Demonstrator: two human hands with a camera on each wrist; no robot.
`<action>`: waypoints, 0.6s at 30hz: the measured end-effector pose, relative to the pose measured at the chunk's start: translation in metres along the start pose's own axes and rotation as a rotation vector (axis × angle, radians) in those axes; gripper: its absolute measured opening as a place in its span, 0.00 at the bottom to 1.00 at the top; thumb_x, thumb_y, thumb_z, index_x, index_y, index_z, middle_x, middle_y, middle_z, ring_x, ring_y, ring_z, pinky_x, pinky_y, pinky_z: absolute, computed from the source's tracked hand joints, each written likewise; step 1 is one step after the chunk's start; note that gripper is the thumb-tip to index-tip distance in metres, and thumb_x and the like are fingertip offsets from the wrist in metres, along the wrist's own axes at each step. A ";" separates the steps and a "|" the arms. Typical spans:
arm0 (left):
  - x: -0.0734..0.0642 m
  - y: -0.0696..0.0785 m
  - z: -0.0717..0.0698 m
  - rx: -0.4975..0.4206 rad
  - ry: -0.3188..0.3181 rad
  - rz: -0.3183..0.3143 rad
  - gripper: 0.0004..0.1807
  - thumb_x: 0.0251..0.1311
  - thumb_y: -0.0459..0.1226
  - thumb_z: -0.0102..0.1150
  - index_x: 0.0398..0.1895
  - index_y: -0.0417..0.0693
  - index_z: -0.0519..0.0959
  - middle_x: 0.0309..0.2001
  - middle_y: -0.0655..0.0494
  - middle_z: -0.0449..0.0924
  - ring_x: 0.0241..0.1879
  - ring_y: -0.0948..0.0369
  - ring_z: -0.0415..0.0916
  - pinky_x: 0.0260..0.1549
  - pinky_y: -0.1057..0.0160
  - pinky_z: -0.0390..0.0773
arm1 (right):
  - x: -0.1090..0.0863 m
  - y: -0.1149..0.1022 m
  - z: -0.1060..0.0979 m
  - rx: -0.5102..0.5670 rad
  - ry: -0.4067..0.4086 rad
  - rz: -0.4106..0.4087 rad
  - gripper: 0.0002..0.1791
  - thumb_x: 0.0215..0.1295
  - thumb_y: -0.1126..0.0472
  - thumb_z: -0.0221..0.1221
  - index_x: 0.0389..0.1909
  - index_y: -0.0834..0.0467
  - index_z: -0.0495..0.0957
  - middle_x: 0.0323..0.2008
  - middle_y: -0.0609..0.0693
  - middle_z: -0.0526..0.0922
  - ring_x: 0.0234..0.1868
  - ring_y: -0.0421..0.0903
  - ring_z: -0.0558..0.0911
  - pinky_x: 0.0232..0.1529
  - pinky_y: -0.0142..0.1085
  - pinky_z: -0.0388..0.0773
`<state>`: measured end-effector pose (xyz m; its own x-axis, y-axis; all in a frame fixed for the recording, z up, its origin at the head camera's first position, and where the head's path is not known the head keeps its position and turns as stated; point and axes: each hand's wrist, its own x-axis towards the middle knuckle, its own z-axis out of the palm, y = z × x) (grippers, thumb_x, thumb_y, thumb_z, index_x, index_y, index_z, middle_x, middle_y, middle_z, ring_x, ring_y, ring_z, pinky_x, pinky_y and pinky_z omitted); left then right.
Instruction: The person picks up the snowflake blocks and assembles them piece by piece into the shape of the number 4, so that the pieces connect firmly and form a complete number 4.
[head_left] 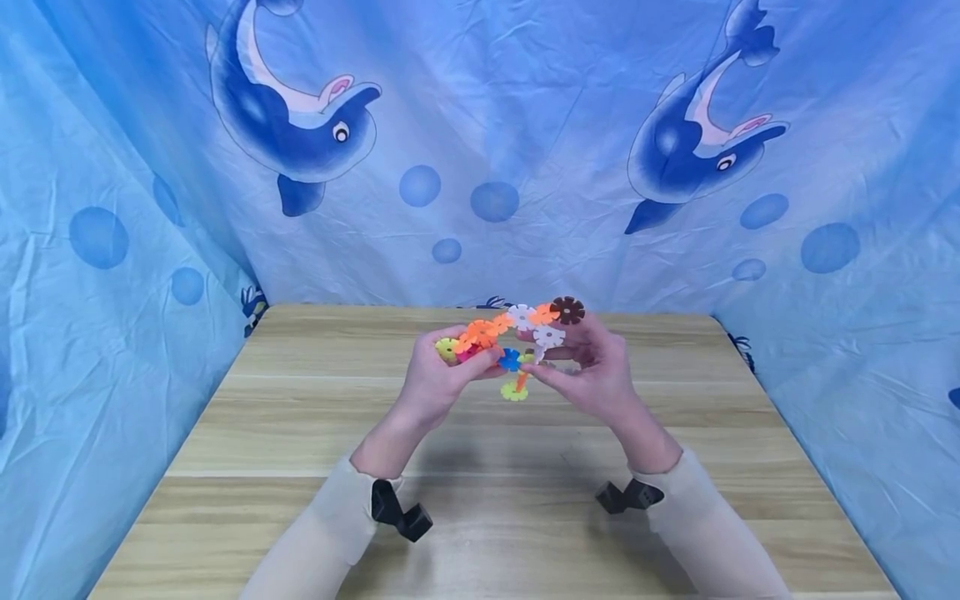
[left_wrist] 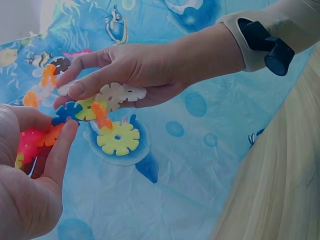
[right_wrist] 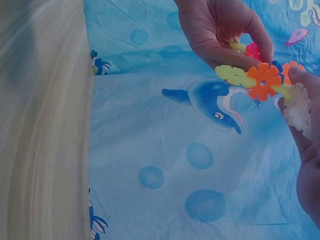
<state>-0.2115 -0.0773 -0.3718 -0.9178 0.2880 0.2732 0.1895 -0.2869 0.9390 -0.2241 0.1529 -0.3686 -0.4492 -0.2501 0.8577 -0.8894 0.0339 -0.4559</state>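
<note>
A linked chain of slotted plastic snowflake discs, with orange discs [head_left: 482, 332] along its top and a brown disc [head_left: 567, 311] at its far right end, is held up above the table between both hands. My left hand [head_left: 438, 379] grips its left part, and the thumb and a finger pinch a blue disc [left_wrist: 67, 113]. My right hand [head_left: 606, 379] pinches the right part near the white discs [head_left: 549, 336], its thumb close to the blue disc. Below the hands hangs a yellow disc [left_wrist: 118, 138], joined by an orange disc [right_wrist: 264, 81]. Fingers hide some discs.
The wooden table [head_left: 300, 433] lies beneath both arms. A blue curtain [head_left: 480, 125] printed with dolphins and bubbles stands behind the table and along both sides. Each sleeve cuff carries a black wrist camera [head_left: 401, 512].
</note>
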 end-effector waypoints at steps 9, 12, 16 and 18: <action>0.000 0.000 0.000 -0.022 0.012 -0.004 0.19 0.70 0.24 0.62 0.61 0.23 0.77 0.52 0.34 0.85 0.49 0.58 0.92 0.49 0.56 0.89 | -0.001 0.008 0.006 0.045 0.055 -0.116 0.31 0.63 0.58 0.75 0.46 0.80 0.71 0.41 0.69 0.90 0.45 0.38 0.92 0.38 0.31 0.89; -0.001 0.000 0.001 -0.029 0.010 -0.003 0.19 0.70 0.23 0.61 0.61 0.22 0.76 0.50 0.40 0.87 0.49 0.58 0.92 0.49 0.56 0.90 | -0.001 0.007 0.007 0.067 0.063 -0.106 0.31 0.62 0.59 0.76 0.44 0.81 0.70 0.46 0.60 0.92 0.45 0.38 0.92 0.37 0.31 0.89; -0.002 -0.001 0.001 -0.046 0.002 0.002 0.20 0.70 0.23 0.61 0.62 0.20 0.75 0.47 0.49 0.88 0.48 0.59 0.92 0.48 0.57 0.90 | -0.002 0.007 0.007 0.086 0.067 -0.084 0.31 0.62 0.59 0.76 0.43 0.80 0.70 0.49 0.49 0.91 0.45 0.37 0.92 0.37 0.31 0.89; -0.002 -0.002 0.001 -0.050 0.001 0.006 0.20 0.69 0.23 0.61 0.62 0.20 0.75 0.46 0.53 0.88 0.47 0.59 0.92 0.48 0.57 0.90 | -0.002 0.007 0.007 0.070 0.069 -0.075 0.31 0.62 0.58 0.76 0.42 0.79 0.70 0.46 0.53 0.92 0.45 0.35 0.92 0.36 0.30 0.89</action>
<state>-0.2102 -0.0768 -0.3739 -0.9170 0.2854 0.2788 0.1777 -0.3336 0.9258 -0.2289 0.1466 -0.3759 -0.3886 -0.1817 0.9033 -0.9137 -0.0505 -0.4032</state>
